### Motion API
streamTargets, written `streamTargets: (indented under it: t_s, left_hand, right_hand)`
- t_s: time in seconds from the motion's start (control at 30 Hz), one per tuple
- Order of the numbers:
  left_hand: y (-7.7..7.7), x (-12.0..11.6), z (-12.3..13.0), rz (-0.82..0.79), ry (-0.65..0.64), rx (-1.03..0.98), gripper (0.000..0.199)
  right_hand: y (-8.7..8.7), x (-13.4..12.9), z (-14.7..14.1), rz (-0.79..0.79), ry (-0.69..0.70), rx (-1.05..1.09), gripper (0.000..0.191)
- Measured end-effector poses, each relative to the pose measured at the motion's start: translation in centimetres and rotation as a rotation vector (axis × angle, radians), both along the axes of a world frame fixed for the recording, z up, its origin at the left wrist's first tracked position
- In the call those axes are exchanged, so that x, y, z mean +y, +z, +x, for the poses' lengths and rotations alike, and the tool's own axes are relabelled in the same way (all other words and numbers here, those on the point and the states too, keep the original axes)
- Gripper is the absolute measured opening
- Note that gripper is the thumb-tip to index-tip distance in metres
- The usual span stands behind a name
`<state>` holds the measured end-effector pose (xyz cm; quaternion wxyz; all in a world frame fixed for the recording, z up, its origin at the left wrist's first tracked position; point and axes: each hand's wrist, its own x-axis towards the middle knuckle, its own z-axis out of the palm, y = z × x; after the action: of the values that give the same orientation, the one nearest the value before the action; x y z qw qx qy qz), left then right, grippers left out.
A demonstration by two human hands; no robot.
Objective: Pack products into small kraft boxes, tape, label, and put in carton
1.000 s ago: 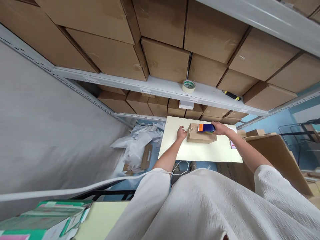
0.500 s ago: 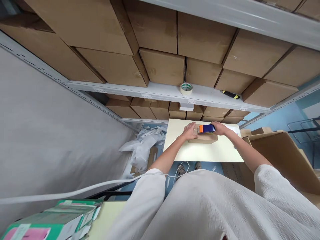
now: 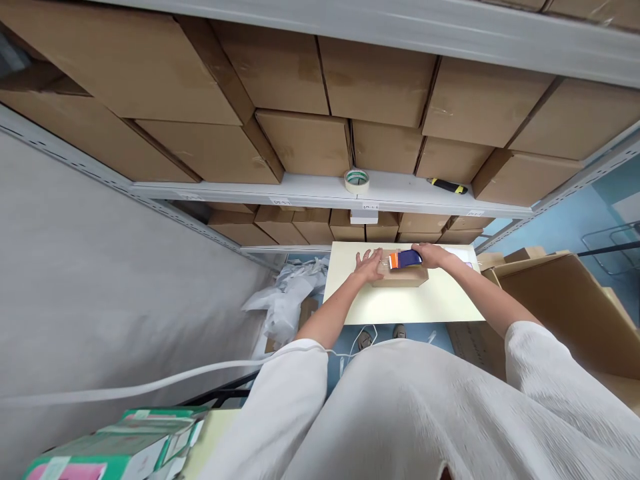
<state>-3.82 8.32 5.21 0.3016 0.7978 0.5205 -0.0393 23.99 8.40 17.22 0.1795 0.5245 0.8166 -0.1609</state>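
A small cardboard box lies on the pale yellow tabletop. My left hand rests against the box's left end, fingers spread. Gripped in my right hand is a blue and orange tape dispenser, held over the top of the box with its orange end toward my left hand. Clear tape seems to show on the box between the dispenser and my left hand. The dispenser's handle is mostly covered by my right fingers.
Shelves full of cardboard boxes rise behind the table. A tape roll and a yellow-black utility knife lie on one shelf. White plastic wrapping is heaped at left; a large open carton stands at right. A white cable crosses at left.
The view has shifted slightly. My left hand's fingers have spread wider at the box's left end. My right hand still holds the tape dispenser over the box.
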Motion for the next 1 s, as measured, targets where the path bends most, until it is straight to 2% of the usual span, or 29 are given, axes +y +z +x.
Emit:
streamTargets:
  t_s: [0.3, 0.47, 0.67, 1.0]
  left_hand:
    - [-0.1, -0.2, 0.4, -0.001, 0.02, 0.007, 0.126]
    - [0.0, 0.0, 0.8, 0.0, 0.031, 0.02, 0.125]
    - [0.3, 0.1, 0.9, -0.021, 0.023, 0.053, 0.124]
    - [0.5, 0.1, 1.1, -0.032, 0.047, 0.052, 0.126]
  right_hand:
    - [0.1, 0.0, 0.7, -0.047, 0.019, 0.01, 0.044]
    - [0.7, 0.0, 1.3, -0.071, 0.002, -0.005, 0.043]
    - [1.0, -0.4, 6.2, -0.03, 0.01, 0.011, 0.036]
    - [-1.1, -1.7, 13.8, -0.04, -0.06, 0.031, 0.038]
